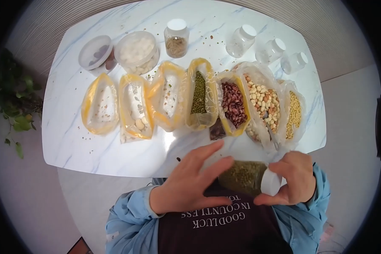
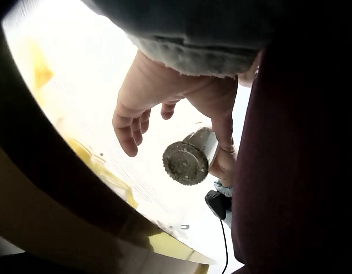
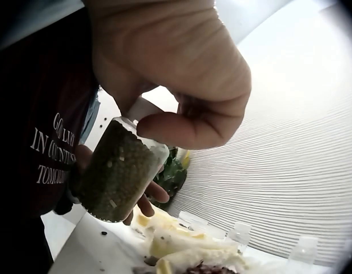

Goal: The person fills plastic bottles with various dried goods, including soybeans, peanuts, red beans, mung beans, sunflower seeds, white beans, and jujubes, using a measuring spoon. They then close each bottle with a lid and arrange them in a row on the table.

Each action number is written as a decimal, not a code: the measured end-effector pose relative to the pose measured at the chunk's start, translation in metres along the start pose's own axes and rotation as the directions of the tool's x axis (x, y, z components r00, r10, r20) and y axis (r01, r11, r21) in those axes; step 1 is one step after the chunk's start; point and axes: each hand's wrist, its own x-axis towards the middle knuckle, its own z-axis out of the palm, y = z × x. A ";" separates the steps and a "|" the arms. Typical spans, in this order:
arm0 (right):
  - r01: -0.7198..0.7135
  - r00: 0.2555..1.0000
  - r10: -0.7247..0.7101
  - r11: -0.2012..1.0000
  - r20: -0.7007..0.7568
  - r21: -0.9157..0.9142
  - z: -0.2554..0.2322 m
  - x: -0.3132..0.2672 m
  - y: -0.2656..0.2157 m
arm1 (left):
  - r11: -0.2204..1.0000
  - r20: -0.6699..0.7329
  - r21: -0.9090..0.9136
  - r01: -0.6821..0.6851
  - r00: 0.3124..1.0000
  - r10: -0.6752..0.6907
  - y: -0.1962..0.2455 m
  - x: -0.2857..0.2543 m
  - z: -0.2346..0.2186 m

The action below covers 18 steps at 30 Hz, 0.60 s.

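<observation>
A clear jar of green beans (image 1: 242, 176) lies tilted on its side above the person's lap, its white lid (image 1: 271, 182) toward the right. The right hand (image 1: 295, 178) grips it by the lid, thumb and fingers curled round. Spread fingers of the left hand (image 1: 190, 180) stand near the jar's base, with a gap between. In the left wrist view the jar's round base (image 2: 185, 163) faces the camera, beside the left hand (image 2: 170, 91). The right wrist view has the jar (image 3: 119, 168) below the right hand (image 3: 176, 74).
Across the table (image 1: 72, 148) stand open bags, including green beans (image 1: 198, 95), red beans (image 1: 233, 103), mixed nuts (image 1: 264, 99) and yellow beans (image 1: 292, 114). Behind them are two round tubs (image 1: 136, 51), a filled jar (image 1: 176, 42) and three empty jars (image 1: 240, 41).
</observation>
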 end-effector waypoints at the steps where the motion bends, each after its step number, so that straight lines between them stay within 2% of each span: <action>1: -0.048 0.999 0.048 0.999 0.007 0.021 0.004 -0.009 -0.004 | 1.000 0.039 -0.007 -0.016 0.999 0.016 0.002 0.003 0.002; 4: -0.184 0.978 0.193 0.977 -0.082 0.102 0.027 -0.031 -0.011 | 0.997 0.129 -0.022 -0.068 0.989 0.071 0.008 0.010 0.014; 7: -0.288 0.924 0.336 0.925 -0.184 0.246 0.051 -0.041 -0.017 | 0.998 0.114 0.060 -0.025 0.993 0.018 0.011 0.010 0.021; 10: -0.318 0.919 0.364 0.910 -0.151 0.265 0.061 -0.037 -0.020 | 0.991 0.068 0.134 -0.004 0.998 -0.005 0.011 0.007 0.024; 14: -0.294 0.931 0.320 0.943 -0.175 0.158 0.065 -0.028 -0.018 | 0.978 0.047 0.209 0.025 0.998 -0.036 0.010 0.002 0.029; 18: -0.261 0.951 0.279 0.955 -0.130 0.139 0.068 -0.027 -0.014 | 0.987 0.055 0.139 0.075 0.995 -0.083 0.010 0.001 0.029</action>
